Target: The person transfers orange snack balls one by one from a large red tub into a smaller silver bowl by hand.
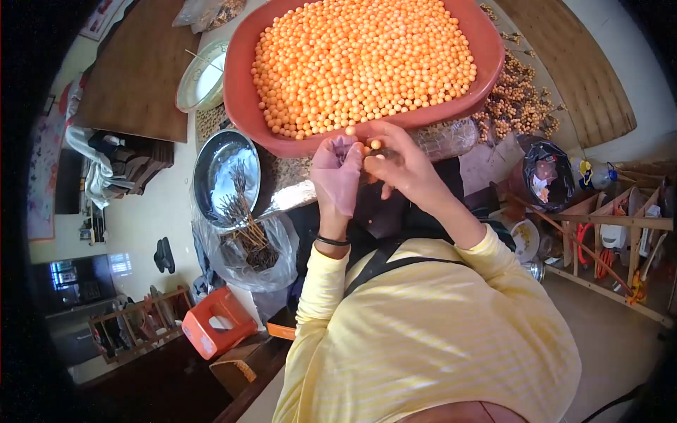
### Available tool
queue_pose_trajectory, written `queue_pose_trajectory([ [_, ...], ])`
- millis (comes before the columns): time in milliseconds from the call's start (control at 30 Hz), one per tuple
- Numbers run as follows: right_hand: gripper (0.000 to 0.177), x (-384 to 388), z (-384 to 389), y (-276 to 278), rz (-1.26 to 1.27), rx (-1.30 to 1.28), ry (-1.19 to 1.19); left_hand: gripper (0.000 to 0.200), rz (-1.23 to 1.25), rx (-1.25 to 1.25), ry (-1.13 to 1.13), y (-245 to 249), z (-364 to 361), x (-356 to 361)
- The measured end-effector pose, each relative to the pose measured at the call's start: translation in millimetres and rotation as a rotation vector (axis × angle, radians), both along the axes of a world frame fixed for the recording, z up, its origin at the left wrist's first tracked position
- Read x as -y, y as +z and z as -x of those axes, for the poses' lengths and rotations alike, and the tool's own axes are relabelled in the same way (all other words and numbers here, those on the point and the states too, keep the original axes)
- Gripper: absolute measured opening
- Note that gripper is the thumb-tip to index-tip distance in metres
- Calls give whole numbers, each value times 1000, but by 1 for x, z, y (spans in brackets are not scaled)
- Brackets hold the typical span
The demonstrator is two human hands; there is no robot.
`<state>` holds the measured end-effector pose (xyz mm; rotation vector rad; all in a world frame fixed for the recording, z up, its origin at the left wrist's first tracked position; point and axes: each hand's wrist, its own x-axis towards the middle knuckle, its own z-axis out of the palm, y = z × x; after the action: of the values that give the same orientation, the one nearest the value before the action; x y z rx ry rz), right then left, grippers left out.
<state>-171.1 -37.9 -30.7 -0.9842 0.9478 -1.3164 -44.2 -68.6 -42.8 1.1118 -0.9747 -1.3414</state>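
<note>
Just below the near rim of a red plastic tub (243, 84) full of small orange balls (367, 56), my two hands meet. My left hand (335, 173), in a thin purplish covering, is closed with thumb and fingers pressed together; what it pinches is hidden. My right hand (405, 166) has its fingers curled around an orange ball (376, 144), which shows between thumb and forefinger. Another single orange ball (350, 131) appears at the tub's rim, right above my left fingertips. Something dark lies between the hands, too small to name.
Left of the tub are a dark-rimmed metal pan (215, 166), dry twig bundles (243, 204) over a clear plastic bag (282, 247), and a bowl of white stuff (208, 81). Berry-like orange sprigs (522, 92) lie right. A black-lined bin (546, 176) and orange stool (218, 324) stand nearby.
</note>
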Motion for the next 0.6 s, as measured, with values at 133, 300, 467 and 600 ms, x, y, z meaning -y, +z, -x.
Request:
queue_pose_trajectory([
  [133, 26, 5, 1, -9, -4, -16, 24, 14, -59, -36, -99, 7, -8, 1],
  [300, 22, 8, 2, -22, -47, 62, 46, 15, -154, -153, -252, 11, -24, 1],
  [467, 20, 8, 3, -28, -66, 119, 14, 15, -152, -174, -271, 6, -25, -1],
  [600, 19, 4, 3, -33, -91, 116, -4, 14, -123, -90, -186, -3, -20, -7],
])
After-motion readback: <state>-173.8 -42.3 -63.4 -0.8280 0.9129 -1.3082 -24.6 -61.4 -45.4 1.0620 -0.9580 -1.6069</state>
